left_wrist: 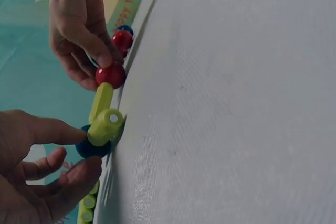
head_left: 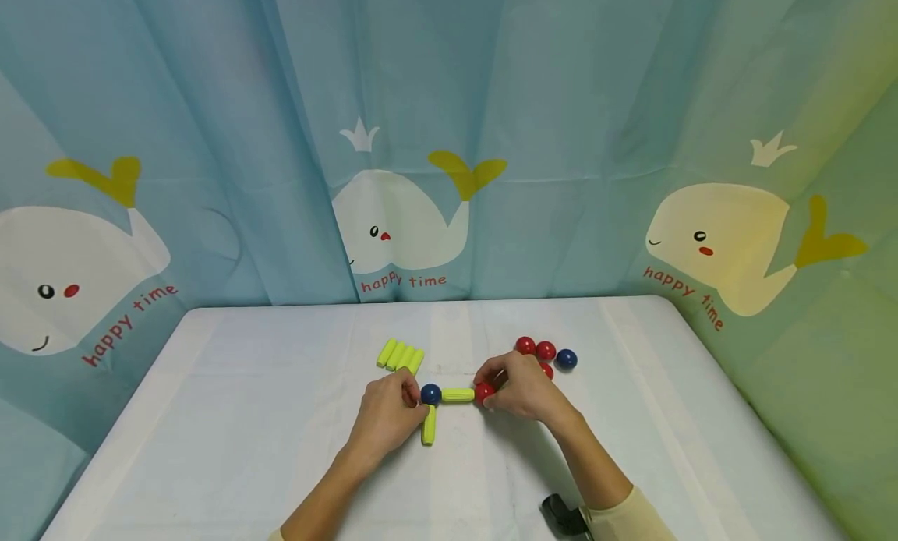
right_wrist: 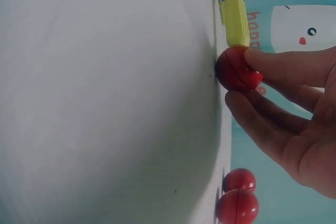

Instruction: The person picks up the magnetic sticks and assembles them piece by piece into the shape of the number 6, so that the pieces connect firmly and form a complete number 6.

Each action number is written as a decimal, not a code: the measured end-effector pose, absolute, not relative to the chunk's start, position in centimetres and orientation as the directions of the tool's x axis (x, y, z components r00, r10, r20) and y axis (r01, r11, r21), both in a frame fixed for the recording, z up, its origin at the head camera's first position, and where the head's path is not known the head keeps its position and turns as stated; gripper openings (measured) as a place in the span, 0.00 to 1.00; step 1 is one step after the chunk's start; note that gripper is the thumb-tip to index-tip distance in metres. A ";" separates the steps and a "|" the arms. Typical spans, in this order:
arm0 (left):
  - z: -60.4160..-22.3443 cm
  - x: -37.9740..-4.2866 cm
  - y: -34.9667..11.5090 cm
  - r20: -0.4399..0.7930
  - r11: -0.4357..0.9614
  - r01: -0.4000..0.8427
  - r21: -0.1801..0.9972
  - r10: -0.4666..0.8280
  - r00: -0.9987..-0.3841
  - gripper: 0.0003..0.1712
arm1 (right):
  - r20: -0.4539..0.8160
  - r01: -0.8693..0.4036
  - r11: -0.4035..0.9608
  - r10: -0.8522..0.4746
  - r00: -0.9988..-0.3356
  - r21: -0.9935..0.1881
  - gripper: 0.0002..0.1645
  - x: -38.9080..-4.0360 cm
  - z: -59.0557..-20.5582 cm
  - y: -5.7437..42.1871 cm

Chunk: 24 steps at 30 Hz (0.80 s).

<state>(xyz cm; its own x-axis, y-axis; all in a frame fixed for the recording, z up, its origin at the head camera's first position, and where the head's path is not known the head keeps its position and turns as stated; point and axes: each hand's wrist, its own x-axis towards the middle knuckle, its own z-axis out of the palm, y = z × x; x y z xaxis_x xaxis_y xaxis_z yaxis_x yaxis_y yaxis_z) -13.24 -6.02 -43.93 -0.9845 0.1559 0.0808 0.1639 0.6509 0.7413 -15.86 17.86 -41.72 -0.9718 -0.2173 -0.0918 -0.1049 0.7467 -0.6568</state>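
Observation:
On the white table, a blue ball (head_left: 431,394) joins two ribbed yellow-green rods. One rod (head_left: 458,395) runs right to a red ball (head_left: 482,394), end to end; the other rod (head_left: 429,428) points toward the person, and its round end with a pale metallic dot shows in the left wrist view. My left hand (head_left: 388,414) holds the blue ball from the left, thumb and a finger on either side of it. With thumb and fingertips, my right hand (head_left: 522,387) pinches the red ball at the far end of the rod.
Several spare yellow-green rods (head_left: 400,356) lie side by side behind the left hand. Behind the right hand sit more red balls (head_left: 545,351) and another blue ball (head_left: 566,359). A curtain (head_left: 561,136) with whale prints hangs around the table (head_left: 210,416).

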 end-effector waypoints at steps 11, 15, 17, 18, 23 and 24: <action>-44.7 -14.3 -6.2 0.073 0.626 0.175 0.760 0.186 -0.980 0.17 | -0.098 -0.096 0.753 -0.209 -0.973 -0.651 0.14 -15.9 -41.7 17.8; -45.0 -14.7 -6.4 0.044 0.607 0.166 0.777 0.210 -0.977 0.16 | -0.098 -0.096 0.755 -0.208 -0.973 -0.649 0.14 -15.9 -41.7 17.8; -45.1 -14.8 -6.6 0.026 0.595 0.155 0.789 0.220 -0.975 0.15 | -0.100 -0.094 0.755 -0.207 -0.973 -0.649 0.14 -15.9 -41.7 17.8; -45.1 -14.9 -6.6 0.019 0.587 0.152 0.795 0.227 -0.974 0.15 | -0.101 -0.092 0.755 -0.206 -0.973 -0.649 0.14 -15.9 -41.7 17.8; -45.3 -15.1 -6.9 0.009 0.562 0.150 0.814 0.245 -0.969 0.15 | -0.112 -0.075 0.757 -0.193 -0.975 -0.649 0.15 -15.8 -41.7 17.7; -45.3 -15.2 -6.9 0.008 0.559 0.148 0.816 0.245 -0.969 0.15 | -0.113 -0.074 0.757 -0.192 -0.975 -0.649 0.15 -15.8 -41.7 17.7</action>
